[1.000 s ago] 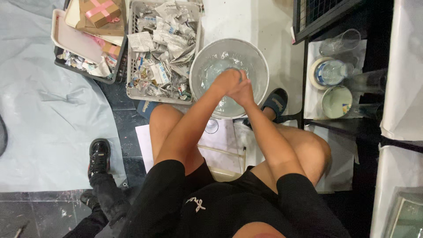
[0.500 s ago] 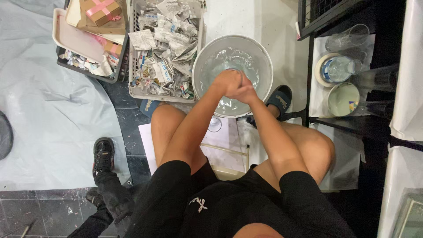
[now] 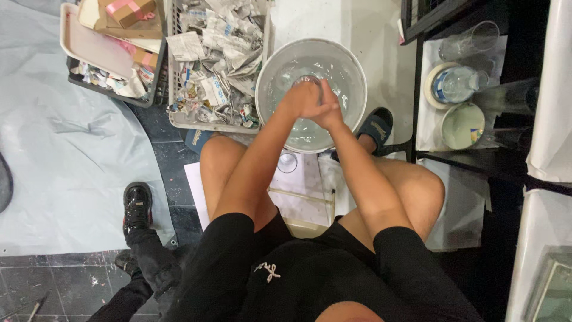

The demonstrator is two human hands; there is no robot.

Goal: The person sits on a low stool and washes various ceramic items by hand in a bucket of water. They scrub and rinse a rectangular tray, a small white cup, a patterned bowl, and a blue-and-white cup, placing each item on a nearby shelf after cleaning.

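I sit with both arms stretched out over a round white basin of water that stands on the floor between my feet. My left hand and my right hand are pressed together above the water. They are wrapped around a small clear glass. Only its rim shows past my fingers. The rest of the glass is hidden by the hands.
A grey crate of crumpled newspaper stands left of the basin, with a tray of boxes beyond it. Another clear glass stands between my knees. A dark shelf on the right holds glasses and tape rolls. Another person's black shoe is at the left.
My hands stay clasped over the basin and have shifted only slightly against each other. The view has drifted a little.
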